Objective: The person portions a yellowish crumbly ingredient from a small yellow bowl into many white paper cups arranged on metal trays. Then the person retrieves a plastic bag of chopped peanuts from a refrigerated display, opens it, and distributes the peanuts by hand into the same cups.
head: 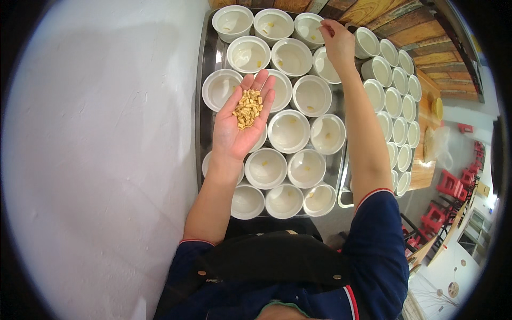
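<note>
My left hand (pixel 240 124) is palm up, fingers slightly cupped, holding a heap of small, yellowish dried chopped pieces (pixel 249 109). It hovers above the left tray (pixel 199 132), a dark metal one filled with rows of round white ramekins (pixel 289 131). Most of these cups show a piece or two at the bottom. Over the rim of the back right ramekin (pixel 308 29) is my right hand (pixel 338 42), thumb and fingertips pinched together. Whether a piece sits between those fingertips is too small to tell. My left hand and wrist partly cover several cups.
A second tray (pixel 343 200) of white ramekins (pixel 375 95) adjoins on the right. Beyond it, a wooden table (pixel 425 160) carries a yellow bowl (pixel 437 109) and a clear plastic bag (pixel 438 146). A white wall (pixel 100 160) borders the left; wood-patterned panelling (pixel 384 16) rises behind. Red stools (pixel 450 184) stand farther right.
</note>
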Action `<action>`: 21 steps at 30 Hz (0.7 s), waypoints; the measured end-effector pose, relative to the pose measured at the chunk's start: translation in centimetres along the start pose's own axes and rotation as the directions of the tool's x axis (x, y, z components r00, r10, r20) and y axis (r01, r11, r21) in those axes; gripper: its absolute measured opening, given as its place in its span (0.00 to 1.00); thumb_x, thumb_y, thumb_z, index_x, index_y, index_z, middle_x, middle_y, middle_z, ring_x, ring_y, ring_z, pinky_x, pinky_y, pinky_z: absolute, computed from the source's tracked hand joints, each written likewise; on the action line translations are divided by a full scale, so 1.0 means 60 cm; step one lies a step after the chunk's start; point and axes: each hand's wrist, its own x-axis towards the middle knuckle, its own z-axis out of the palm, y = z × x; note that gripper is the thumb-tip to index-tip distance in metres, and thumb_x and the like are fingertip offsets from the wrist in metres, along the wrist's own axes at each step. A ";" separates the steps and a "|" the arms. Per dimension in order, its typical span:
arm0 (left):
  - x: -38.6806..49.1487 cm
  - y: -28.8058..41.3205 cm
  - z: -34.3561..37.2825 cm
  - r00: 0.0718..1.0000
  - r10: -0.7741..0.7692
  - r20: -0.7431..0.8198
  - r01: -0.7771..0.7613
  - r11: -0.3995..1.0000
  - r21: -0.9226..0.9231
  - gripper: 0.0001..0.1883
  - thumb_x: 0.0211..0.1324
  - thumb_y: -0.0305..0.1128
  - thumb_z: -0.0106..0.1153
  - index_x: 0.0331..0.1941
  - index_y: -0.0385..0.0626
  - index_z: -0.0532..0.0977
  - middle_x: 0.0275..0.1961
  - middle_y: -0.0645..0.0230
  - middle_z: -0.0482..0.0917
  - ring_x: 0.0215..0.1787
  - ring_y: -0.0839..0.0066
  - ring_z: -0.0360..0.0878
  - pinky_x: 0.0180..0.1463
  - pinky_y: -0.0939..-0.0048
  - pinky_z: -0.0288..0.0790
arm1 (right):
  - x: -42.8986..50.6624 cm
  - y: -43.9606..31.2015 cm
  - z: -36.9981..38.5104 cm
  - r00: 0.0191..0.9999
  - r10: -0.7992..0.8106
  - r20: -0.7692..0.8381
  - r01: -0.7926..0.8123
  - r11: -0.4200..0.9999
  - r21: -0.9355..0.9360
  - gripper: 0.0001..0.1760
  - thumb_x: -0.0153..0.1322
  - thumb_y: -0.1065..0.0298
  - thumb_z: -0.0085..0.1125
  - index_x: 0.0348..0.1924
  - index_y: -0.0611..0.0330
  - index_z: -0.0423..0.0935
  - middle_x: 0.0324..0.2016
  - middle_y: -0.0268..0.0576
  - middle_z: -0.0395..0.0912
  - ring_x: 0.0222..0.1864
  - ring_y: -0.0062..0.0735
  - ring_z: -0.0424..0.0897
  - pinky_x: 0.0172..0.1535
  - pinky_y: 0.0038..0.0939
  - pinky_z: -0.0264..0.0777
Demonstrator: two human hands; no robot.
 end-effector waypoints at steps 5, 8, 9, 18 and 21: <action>-0.001 0.002 0.005 1.000 -0.005 0.023 0.006 1.000 -0.021 0.16 0.72 0.33 0.40 0.54 0.37 0.71 0.69 0.54 0.64 0.75 0.58 0.53 0.76 0.55 0.53 | -0.018 -0.060 -0.024 0.991 0.131 0.040 -0.136 0.967 0.216 0.08 0.68 0.71 0.61 0.38 0.63 0.82 0.30 0.46 0.83 0.30 0.37 0.81 0.36 0.32 0.73; 0.000 0.003 0.008 0.999 -0.007 0.044 0.007 1.000 -0.001 0.17 0.72 0.34 0.39 0.56 0.38 0.71 0.69 0.54 0.63 0.75 0.58 0.52 0.76 0.55 0.51 | -0.068 -0.143 -0.053 0.975 0.064 0.213 -0.138 0.926 0.353 0.06 0.69 0.73 0.60 0.38 0.64 0.81 0.31 0.40 0.82 0.31 0.27 0.78 0.36 0.25 0.71; 0.000 0.002 0.009 0.998 -0.006 0.058 0.005 1.000 0.013 0.17 0.72 0.35 0.39 0.56 0.38 0.71 0.68 0.55 0.65 0.74 0.59 0.55 0.76 0.56 0.52 | -0.082 -0.169 -0.062 0.961 -0.016 0.275 -0.099 0.911 0.400 0.06 0.69 0.73 0.60 0.39 0.64 0.81 0.32 0.37 0.81 0.32 0.20 0.76 0.37 0.21 0.70; -0.002 -0.003 0.010 0.997 0.020 0.074 -0.026 0.997 0.077 0.18 0.73 0.36 0.36 0.55 0.38 0.72 0.65 0.55 0.69 0.67 0.63 0.66 0.73 0.60 0.57 | -0.139 -0.262 -0.062 0.911 -0.232 0.342 0.141 0.952 0.270 0.07 0.60 0.74 0.65 0.30 0.61 0.77 0.29 0.41 0.75 0.34 0.41 0.78 0.34 0.37 0.75; -0.002 -0.003 0.006 0.996 0.013 0.090 -0.018 0.998 0.056 0.18 0.72 0.35 0.37 0.55 0.38 0.71 0.65 0.54 0.69 0.67 0.63 0.66 0.73 0.60 0.58 | -0.140 -0.260 -0.068 0.907 -0.176 0.384 0.046 0.945 0.324 0.05 0.61 0.76 0.63 0.29 0.62 0.76 0.29 0.41 0.75 0.32 0.39 0.78 0.33 0.34 0.75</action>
